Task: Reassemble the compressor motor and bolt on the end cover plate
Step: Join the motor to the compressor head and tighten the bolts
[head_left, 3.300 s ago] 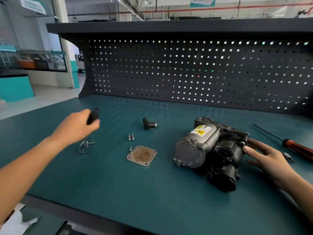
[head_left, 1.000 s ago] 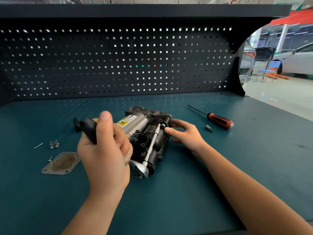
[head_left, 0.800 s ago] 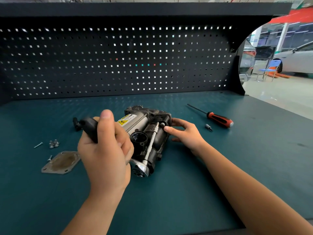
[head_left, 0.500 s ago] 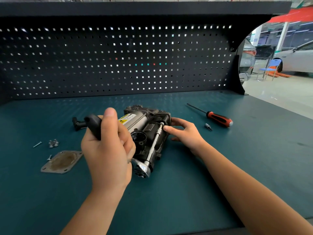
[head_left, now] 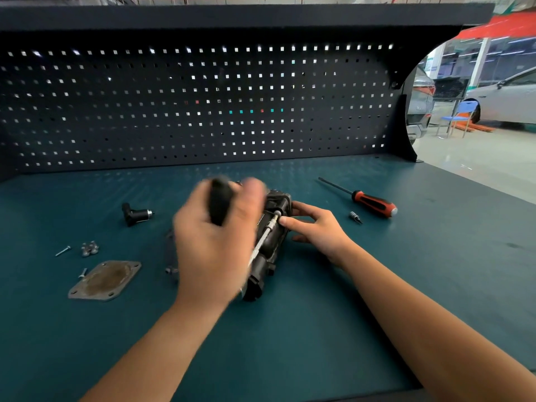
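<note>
On the bench (head_left: pixel 406 285), a bolt is being driven into the motor (head_left: pixel 275 227) by the left hand (head_left: pixel 214 242), clamped on a ratchet (head_left: pixel 220 203); the right hand (head_left: pixel 314 227), fingers apart, is steadying it; the plate (head_left: pixel 104 281) at lower left is still waiting unbolted.

I see a teal bench top (head_left: pixel 435 271) under both hands | a dark pegboard (head_left: pixel 203 111) beyond them, light showing through its square holes | a dark shelf (head_left: pixel 232 15) overhead | past my right hand: pale glossy floor (head_left: pixel 478 158), a blue chair (head_left: pixel 459 117), parked cars (head_left: pixel 510 97)
</note>
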A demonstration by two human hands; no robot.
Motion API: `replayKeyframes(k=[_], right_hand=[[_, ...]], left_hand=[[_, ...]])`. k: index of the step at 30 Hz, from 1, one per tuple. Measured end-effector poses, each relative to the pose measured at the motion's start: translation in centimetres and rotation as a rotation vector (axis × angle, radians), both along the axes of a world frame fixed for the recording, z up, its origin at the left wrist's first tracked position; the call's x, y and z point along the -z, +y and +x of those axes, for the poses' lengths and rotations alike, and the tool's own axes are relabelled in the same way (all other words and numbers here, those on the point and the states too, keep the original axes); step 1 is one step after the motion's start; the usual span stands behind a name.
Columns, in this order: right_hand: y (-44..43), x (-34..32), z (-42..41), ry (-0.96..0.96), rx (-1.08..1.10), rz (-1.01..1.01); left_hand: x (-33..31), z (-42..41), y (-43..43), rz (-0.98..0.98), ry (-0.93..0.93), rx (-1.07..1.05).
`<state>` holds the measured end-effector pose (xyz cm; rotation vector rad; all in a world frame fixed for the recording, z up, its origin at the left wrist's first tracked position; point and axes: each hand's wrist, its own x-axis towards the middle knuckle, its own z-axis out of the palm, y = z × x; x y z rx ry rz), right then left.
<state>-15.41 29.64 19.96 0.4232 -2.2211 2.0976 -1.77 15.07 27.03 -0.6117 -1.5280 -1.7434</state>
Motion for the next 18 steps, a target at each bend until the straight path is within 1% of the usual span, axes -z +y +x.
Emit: replayKeyframes(k=[3, 4, 6, 8, 10, 11, 13, 14, 16, 18], right_hand=[[-0.1, 0.1, -0.1, 0.013, -0.004, 0.001], [-0.1, 0.1, 0.1, 0.016, 0.004, 0.0], [-0.2, 0.1, 0.4, 0.012, 0.014, 0.005], [-0.1, 0.0, 0.7, -0.035, 0.005, -0.013], [-0.2, -0.8, 1.3, -0.088, 0.053, -0.019], [-0.3, -1.2, 1.6, -0.058, 0.142, 0.026], [-0.7, -2.0, 2.2, 0.085, 0.366, 0.247], [-1.1, -2.4, 2.6, 0.142, 0.412, 0.333], [-2.4, -2.9, 3.6, 0.161, 0.332, 0.388], [-3.5, -2.9, 4.1, 0.116, 0.216, 0.459]], left_hand=[[1.1, 0.6, 1.4, -0.595, 0.265, 0.011], [1.5, 0.7, 1.7, -0.748, 0.319, 0.02], [2.0, 0.7, 2.0, -0.973, 0.374, 0.019], [2.4, 0.6, 2.2, -1.12, 0.445, -0.021], [2.8, 0.5, 2.2, -1.214, 0.486, -0.038], [2.9, 0.5, 2.1, -1.25, 0.495, -0.047], [3.3, 0.4, 2.1, -1.324, 0.518, -0.069], [3.5, 0.3, 2.0, -1.363, 0.532, -0.081], [3.7, 0.3, 2.0, -1.431, 0.543, -0.085], [3.9, 0.3, 1.9, -1.469, 0.55, -0.09]])
